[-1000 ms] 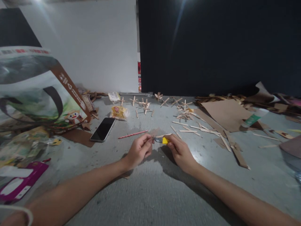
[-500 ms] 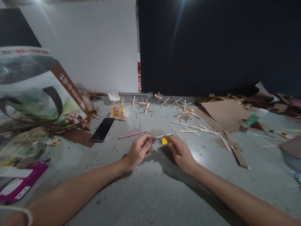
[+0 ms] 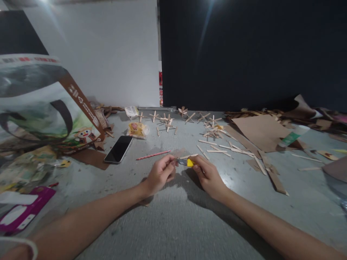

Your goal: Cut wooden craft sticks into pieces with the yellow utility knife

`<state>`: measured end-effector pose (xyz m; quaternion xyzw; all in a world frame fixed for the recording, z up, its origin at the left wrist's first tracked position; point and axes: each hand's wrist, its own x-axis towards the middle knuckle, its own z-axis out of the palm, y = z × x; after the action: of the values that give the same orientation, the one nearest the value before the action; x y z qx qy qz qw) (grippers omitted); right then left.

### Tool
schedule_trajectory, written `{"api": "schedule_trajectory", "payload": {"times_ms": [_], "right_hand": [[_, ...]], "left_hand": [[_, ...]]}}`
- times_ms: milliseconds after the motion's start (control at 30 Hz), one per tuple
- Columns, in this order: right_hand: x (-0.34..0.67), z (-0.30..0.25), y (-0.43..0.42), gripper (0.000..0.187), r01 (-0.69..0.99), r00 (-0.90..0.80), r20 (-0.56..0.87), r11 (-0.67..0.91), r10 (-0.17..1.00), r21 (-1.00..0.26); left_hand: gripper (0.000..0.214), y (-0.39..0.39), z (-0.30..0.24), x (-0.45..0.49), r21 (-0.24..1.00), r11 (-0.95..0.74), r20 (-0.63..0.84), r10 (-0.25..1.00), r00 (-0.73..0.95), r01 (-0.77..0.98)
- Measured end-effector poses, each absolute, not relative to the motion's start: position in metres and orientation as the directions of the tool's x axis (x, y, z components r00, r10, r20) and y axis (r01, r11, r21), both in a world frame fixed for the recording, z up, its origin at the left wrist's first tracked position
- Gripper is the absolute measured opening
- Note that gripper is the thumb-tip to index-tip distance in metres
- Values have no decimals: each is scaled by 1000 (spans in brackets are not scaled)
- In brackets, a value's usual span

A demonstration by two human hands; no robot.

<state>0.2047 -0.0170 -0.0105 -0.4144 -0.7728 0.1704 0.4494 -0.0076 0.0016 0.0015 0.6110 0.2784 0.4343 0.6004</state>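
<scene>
Both my hands meet at the middle of the grey floor. My right hand (image 3: 207, 175) is closed around a small yellow cutter (image 3: 189, 162), whose metal blade points left. My left hand (image 3: 160, 173) is pinched shut at the blade's tip; what it holds is too small to make out. A wooden stick (image 3: 189, 156) lies just behind the cutter. A pink pencil (image 3: 153, 155) lies on the floor a little beyond my left hand.
A black phone (image 3: 118, 148) lies left of the pencil. A large printed bag (image 3: 40, 104) stands at far left, a magenta packet (image 3: 21, 211) near it. Several glued stick crosses (image 3: 165, 121) and loose sticks (image 3: 217, 146) lie ahead. Cardboard sheets (image 3: 260, 131) and a glue bottle (image 3: 294, 135) are to the right.
</scene>
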Motion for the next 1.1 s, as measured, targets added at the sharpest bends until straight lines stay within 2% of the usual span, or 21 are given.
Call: {"api": "schedule_trajectory", "payload": {"times_ms": [500, 767, 967, 1100], "right_hand": [[205, -13, -16, 26, 475, -255, 542, 592, 801, -652], [203, -11, -17, 25, 471, -237, 547, 588, 803, -658], [204, -10, -16, 27, 475, -245, 547, 591, 800, -652], [205, -12, -16, 26, 477, -236, 551, 589, 801, -652]], "left_hand": [[37, 1, 3, -7, 977, -133, 198, 858, 475, -167], [43, 3, 3, -3, 974, -78, 175, 855, 489, -211], [49, 3, 1, -2, 977, -142, 204, 843, 497, -159], [48, 2, 1, -3, 986, -128, 167, 828, 534, -111]]}}
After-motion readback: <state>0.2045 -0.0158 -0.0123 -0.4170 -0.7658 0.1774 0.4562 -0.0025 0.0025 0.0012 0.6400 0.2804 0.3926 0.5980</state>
